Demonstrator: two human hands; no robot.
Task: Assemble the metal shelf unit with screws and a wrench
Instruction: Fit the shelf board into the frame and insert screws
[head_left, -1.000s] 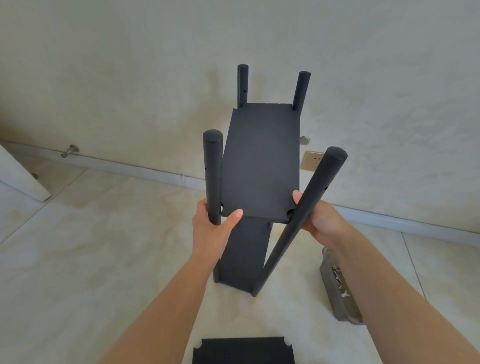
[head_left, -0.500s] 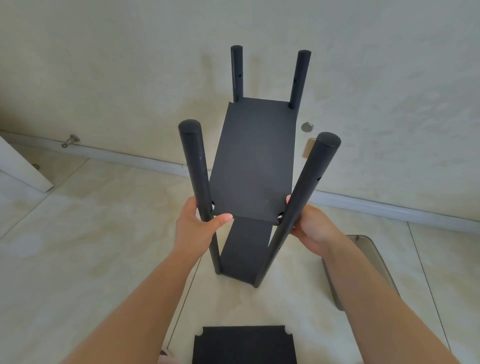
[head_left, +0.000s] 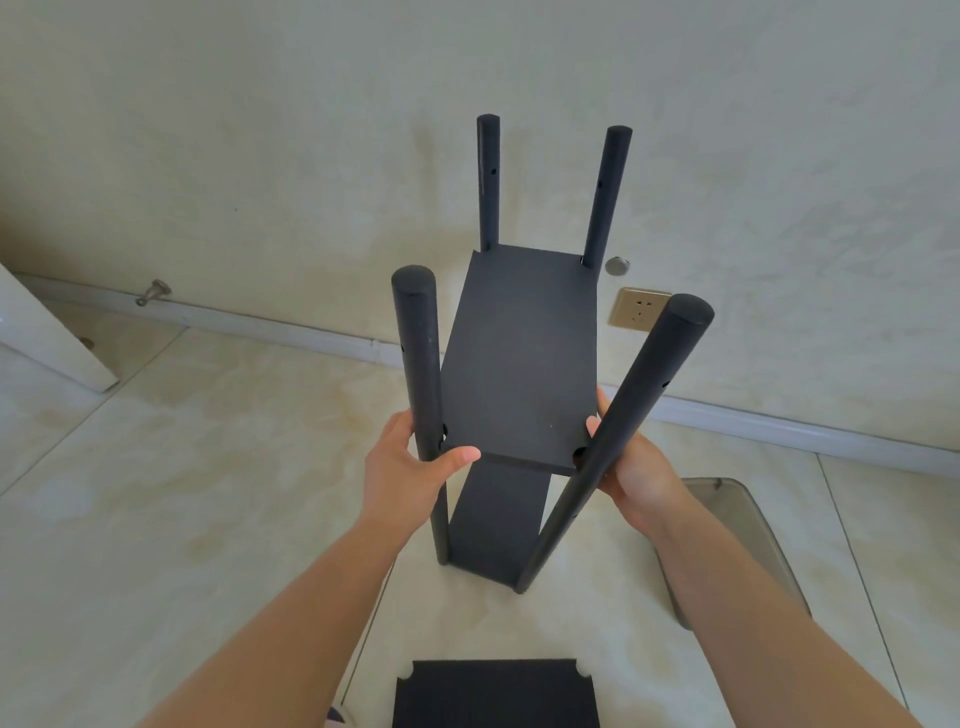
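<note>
A black shelf unit (head_left: 519, 358) stands on the tiled floor, with four round posts rising past a mounted shelf board and a lower board beneath it. My left hand (head_left: 410, 473) grips the near left post (head_left: 418, 358) at the board's corner, thumb on the board's front edge. My right hand (head_left: 634, 473) holds the near right post (head_left: 639, 410) at the other front corner. A loose black shelf board (head_left: 496, 693) with notched corners lies on the floor near my feet.
A grey metal tray (head_left: 748, 540) sits on the floor right of the shelf, partly behind my right forearm. The wall behind carries a gold socket (head_left: 638, 309), a round metal cap (head_left: 616, 266) and a door stop (head_left: 153, 292). A white door edge (head_left: 47, 338) stands far left.
The view has shifted, so the shelf unit now appears lower in the frame. Both hands keep the same grips on the front posts.
</note>
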